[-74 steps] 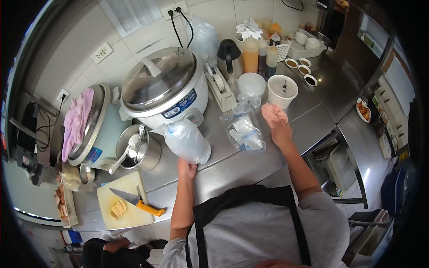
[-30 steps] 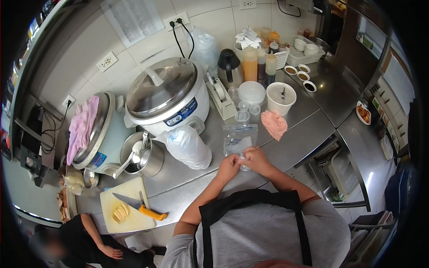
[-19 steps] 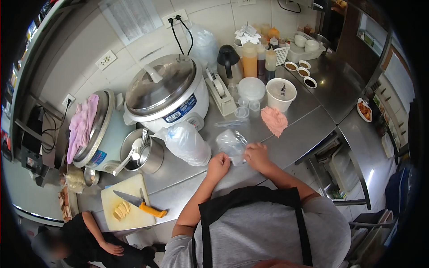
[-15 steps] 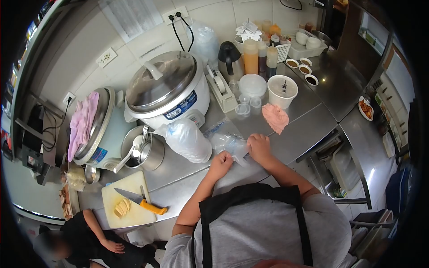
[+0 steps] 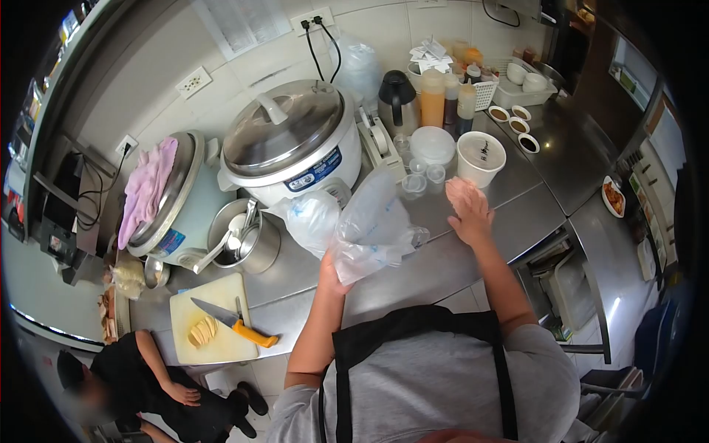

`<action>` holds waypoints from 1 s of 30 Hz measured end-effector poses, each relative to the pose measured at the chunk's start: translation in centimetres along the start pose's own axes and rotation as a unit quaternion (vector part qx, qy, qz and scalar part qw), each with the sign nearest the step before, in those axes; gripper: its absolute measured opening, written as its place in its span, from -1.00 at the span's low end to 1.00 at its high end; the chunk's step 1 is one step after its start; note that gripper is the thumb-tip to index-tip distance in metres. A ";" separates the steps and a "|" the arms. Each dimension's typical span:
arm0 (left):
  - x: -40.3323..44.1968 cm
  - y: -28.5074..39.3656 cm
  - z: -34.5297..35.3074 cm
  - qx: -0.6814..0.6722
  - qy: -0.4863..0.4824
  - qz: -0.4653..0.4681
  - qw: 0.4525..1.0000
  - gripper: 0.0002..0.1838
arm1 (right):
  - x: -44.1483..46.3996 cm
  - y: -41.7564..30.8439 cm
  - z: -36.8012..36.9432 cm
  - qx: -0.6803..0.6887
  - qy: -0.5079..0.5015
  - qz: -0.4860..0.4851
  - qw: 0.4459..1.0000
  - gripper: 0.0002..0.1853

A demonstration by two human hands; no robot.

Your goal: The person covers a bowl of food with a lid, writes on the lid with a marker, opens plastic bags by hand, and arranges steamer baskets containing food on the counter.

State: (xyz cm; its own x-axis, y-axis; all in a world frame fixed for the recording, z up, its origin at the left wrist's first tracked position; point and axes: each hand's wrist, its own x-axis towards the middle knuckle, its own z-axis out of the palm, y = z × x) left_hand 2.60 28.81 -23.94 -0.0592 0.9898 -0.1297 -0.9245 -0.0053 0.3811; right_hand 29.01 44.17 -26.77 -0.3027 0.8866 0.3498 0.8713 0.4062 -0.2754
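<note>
My left hand [image 5: 337,275] is closed on the edge of a clear plastic bag [image 5: 373,225] with blue print, which stands up puffed out above the counter. My right hand [image 5: 473,223] reaches to a crumpled pink cloth [image 5: 464,193], its fingers stretched out over the near part of it. The cloth lies in front of a white lidded tub [image 5: 481,164]. Just left of the held bag sits a filled white plastic bag [image 5: 310,221], partly hidden behind it.
A large rice cooker [image 5: 284,140] stands behind the bags, with a metal pot [image 5: 258,247] of utensils to its left. A knife [image 5: 236,325] lies on a cutting board [image 5: 181,347] near sliced food. Another person [image 5: 140,376] is at lower left.
The clear bag has been lifted and opened out in my left hand. My right hand has left the bag and moved right to the pink cloth. The view has shifted slightly.
</note>
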 end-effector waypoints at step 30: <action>-0.5 -0.1 5.0 0.158 -0.085 0.050 0.982 -0.74 | -0.4 -11.9 -2.5 0.724 -0.316 0.083 0.608 -0.85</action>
State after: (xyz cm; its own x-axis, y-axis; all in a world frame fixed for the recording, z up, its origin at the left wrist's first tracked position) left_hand 4.62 29.04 -19.32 -0.0553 0.9963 0.0663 -0.7521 -0.0852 0.6535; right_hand 19.71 38.45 -21.36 -0.7433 0.6645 -0.0776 -0.2042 -0.3358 -0.9195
